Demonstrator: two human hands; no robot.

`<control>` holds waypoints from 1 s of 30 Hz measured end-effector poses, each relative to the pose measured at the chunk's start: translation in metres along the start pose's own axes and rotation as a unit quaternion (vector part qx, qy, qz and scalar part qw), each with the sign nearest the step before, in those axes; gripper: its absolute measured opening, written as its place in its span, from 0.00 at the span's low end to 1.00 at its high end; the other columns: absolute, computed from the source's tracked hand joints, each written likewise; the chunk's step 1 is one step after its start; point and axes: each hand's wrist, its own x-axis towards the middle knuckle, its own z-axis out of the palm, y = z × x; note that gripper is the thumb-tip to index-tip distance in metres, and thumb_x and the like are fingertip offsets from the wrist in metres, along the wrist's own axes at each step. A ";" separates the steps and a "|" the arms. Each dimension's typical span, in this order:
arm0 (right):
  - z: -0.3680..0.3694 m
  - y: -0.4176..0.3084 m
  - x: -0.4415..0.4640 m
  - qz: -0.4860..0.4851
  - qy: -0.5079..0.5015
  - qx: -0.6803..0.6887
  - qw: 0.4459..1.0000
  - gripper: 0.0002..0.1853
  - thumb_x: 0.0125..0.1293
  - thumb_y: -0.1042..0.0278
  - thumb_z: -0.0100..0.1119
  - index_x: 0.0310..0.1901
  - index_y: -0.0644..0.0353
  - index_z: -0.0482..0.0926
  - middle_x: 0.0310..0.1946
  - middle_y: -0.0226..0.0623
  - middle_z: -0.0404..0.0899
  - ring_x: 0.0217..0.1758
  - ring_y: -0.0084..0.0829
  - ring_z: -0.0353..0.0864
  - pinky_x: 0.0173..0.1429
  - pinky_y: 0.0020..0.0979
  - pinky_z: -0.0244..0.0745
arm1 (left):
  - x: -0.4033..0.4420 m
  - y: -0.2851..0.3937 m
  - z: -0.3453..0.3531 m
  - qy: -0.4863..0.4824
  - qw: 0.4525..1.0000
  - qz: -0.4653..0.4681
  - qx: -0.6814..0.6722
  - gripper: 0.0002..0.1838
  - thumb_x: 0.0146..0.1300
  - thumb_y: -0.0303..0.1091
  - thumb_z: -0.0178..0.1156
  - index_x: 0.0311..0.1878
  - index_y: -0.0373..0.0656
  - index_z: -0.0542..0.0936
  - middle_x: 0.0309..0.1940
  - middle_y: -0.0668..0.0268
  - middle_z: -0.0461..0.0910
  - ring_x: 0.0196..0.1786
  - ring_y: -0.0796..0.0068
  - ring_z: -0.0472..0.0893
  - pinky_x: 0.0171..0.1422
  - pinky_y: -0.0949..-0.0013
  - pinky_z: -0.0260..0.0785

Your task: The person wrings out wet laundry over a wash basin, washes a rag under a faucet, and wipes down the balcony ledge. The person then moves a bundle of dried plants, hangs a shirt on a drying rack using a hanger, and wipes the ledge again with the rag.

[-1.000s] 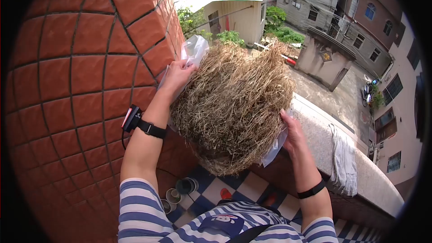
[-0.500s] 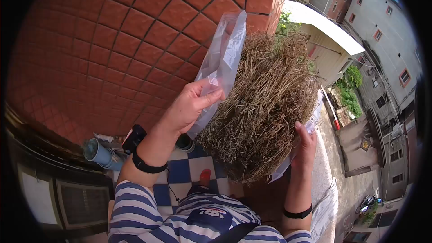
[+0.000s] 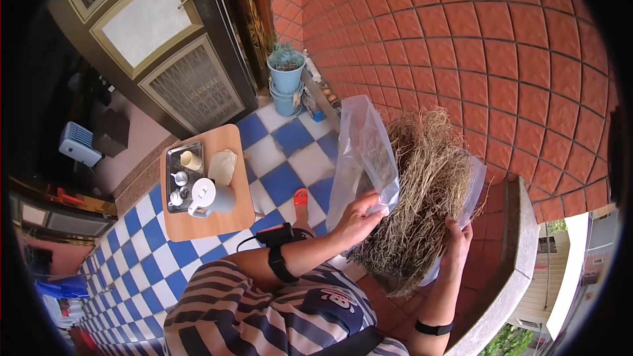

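A bushy bundle of dry brown stalks (image 3: 422, 191) is held in front of my body, with clear plastic bag (image 3: 359, 158) material along both of its sides. My left hand (image 3: 359, 224) is closed, pinching the edge of the plastic at the bundle's left. On the right, my right hand (image 3: 456, 245) has its thumb over the bag's other edge, close against the stalks; its fingers are partly hidden behind. How far the bag wraps the underside of the bundle cannot be seen.
At left a small wooden table (image 3: 227, 224) carries a metal tray (image 3: 173, 178) with cups and a white pitcher (image 3: 212, 198). Stacked blue buckets (image 3: 287, 82) stand by the door (image 3: 151, 33). A red tiled wall (image 3: 475, 46) and a low parapet (image 3: 521, 250) border the right.
My view and body have turned from the outdoor side toward the doorway, bringing the table and buckets into sight. Both hands have carried the bundle and plastic along, keeping their grips.
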 end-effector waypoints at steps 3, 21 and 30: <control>0.067 0.028 0.035 0.008 -0.054 -0.032 0.998 0.12 0.52 0.74 0.60 0.40 0.61 0.76 0.33 0.27 0.76 0.37 0.21 0.71 0.46 0.26 0.65 | 0.023 -0.030 -0.054 0.082 0.996 -0.001 -0.032 0.13 0.63 0.25 0.54 0.51 0.36 0.76 0.52 0.65 0.75 0.51 0.77 0.73 0.56 0.73 0.66; 0.394 0.024 0.187 0.025 -0.233 -0.070 0.970 0.09 0.54 0.78 0.57 0.38 0.60 0.79 0.32 0.27 0.80 0.34 0.20 0.75 0.42 0.25 0.69 | 0.160 -0.006 -0.288 0.235 0.967 0.060 -0.081 0.10 0.64 0.25 0.56 0.47 0.37 0.75 0.52 0.61 0.71 0.54 0.72 0.72 0.58 0.72 0.64; 0.549 -0.021 0.275 -0.048 -0.422 -0.156 0.892 0.10 0.54 0.78 0.58 0.39 0.62 0.78 0.31 0.23 0.76 0.33 0.17 0.71 0.40 0.22 0.66 | 0.234 0.026 -0.338 0.319 0.938 0.099 -0.092 0.07 0.62 0.24 0.57 0.43 0.37 0.76 0.45 0.64 0.71 0.47 0.75 0.71 0.54 0.73 0.63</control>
